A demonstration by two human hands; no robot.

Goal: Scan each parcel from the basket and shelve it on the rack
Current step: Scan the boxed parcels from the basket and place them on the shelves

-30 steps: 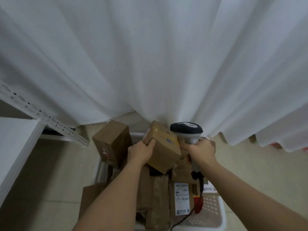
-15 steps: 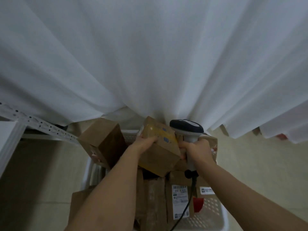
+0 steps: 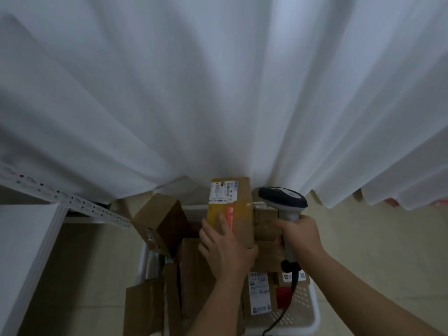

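My left hand grips a brown cardboard parcel from its near end, holding it above the basket with its white shipping label turned up. My right hand grips the handle of a grey and black barcode scanner, whose head sits just right of the parcel. Below them a white perforated basket holds several more cardboard parcels, one with a white label. The scanner's black cable trails down over the basket.
A white rack shelf with a perforated metal upright stands at the left. Another brown box leans at the basket's far left corner. A white curtain hangs right behind the basket. Beige tiled floor lies on either side.
The parcel has been turned in my left hand so its labelled face points up, and it sits squarer beside the scanner head. The view has shifted slightly.
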